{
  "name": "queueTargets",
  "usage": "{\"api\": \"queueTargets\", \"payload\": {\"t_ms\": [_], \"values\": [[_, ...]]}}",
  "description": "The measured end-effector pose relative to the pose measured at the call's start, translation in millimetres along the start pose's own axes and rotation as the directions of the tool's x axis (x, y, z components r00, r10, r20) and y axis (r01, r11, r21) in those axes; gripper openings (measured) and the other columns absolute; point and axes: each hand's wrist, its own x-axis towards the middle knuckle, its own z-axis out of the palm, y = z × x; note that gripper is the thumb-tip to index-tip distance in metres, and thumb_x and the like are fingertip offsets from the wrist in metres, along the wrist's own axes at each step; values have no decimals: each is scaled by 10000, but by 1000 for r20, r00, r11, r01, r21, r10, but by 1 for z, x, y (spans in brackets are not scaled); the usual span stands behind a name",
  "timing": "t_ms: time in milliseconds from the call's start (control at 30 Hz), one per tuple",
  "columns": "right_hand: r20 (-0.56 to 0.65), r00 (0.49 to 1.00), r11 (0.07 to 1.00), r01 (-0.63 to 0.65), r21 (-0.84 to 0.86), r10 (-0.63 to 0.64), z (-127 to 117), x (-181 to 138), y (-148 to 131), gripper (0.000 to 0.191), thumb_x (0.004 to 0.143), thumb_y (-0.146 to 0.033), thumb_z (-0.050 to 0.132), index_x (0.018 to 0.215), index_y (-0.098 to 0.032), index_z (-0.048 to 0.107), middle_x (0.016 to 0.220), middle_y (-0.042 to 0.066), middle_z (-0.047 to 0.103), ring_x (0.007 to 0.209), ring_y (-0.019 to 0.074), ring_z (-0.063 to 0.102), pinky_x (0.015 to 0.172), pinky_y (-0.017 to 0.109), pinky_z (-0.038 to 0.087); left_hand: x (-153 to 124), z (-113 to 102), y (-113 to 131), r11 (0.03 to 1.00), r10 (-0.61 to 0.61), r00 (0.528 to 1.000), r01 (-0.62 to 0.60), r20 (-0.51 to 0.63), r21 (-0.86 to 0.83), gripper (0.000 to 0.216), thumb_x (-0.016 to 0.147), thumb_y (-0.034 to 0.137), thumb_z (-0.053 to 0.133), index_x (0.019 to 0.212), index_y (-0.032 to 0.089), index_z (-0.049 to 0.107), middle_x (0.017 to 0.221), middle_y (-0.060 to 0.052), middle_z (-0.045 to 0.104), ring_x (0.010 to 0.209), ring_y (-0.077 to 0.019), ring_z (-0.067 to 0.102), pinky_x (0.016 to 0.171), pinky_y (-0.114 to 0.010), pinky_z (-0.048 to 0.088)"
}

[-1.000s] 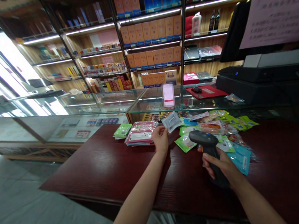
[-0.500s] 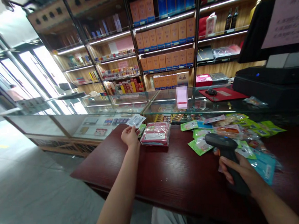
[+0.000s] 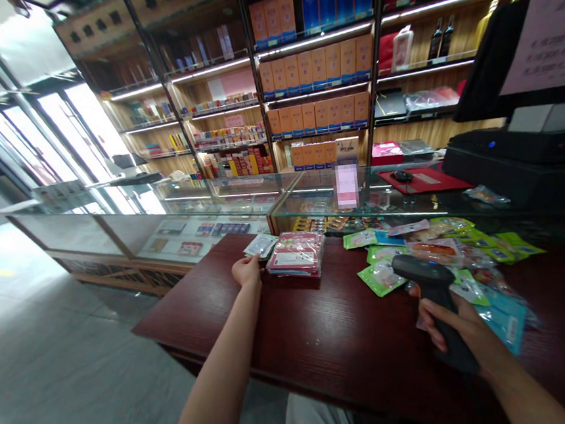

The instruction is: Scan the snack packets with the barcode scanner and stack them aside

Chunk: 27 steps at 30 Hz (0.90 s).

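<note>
My left hand (image 3: 246, 271) is closed on the near edge of a small white snack packet (image 3: 260, 245), low over the dark wooden counter (image 3: 302, 322). Right beside that packet lies a stack of pink and red plastic-wrapped packs (image 3: 296, 255). In my right hand (image 3: 453, 322) is a black barcode scanner (image 3: 429, 278), gripped by its handle with the head tilted up to the left. Under and behind the scanner spreads a pile of snack packets, among them a green one (image 3: 381, 277) and a blue one (image 3: 504, 318).
A glass display case (image 3: 212, 201) runs behind the counter. At the right, a black monitor (image 3: 491, 55) rises over a dark cash-register unit (image 3: 516, 165). A computer mouse (image 3: 401, 176) rests on a red mat (image 3: 423, 180). Shelves with orange boxes (image 3: 312, 67) line the wall.
My left hand has lowered the white packet toward the counter, beside the pink stack. My right hand still holds the scanner in nearly the same place.
</note>
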Motion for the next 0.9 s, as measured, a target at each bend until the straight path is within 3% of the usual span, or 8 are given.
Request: {"api": "queueTargets", "payload": {"t_ms": [233,367,467,900], "values": [[4,1000,1000,-10,2,10,-1,1,2,475,687,-476,793,1010,-205,575,555,-62,538,333,71,440,276,167,354,8,2,-1,992,-104,993,107,46,-69,271,748,194,693,961,77,572,658,-20,603,544,-157,649,518,-294,569],[17,1000,1000,-14,6,14,-2,2,3,460,702,-461,786,1013,-199,572,553,-65,536,326,63,432,275,162,357,14,8,-2,988,-97,993,105,71,-116,98,782,146,639,756,72,581,631,-37,603,538,-156,653,569,-307,585],[13,1000,1000,-14,-9,14,-1,2,2,454,701,-468,786,1002,-198,579,543,-69,531,321,65,437,274,164,361,18,16,-6,986,-75,995,83,61,-144,130,758,109,645,656,84,567,591,-35,594,561,-167,665,603,-299,588],[-13,1000,1000,-6,2,6,1,4,2,479,672,-488,798,997,-204,593,551,-64,535,319,69,432,275,173,353,36,50,-11,995,-55,995,62,84,-79,148,715,143,673,621,124,560,539,-63,589,638,-256,699,607,-352,578]]}}
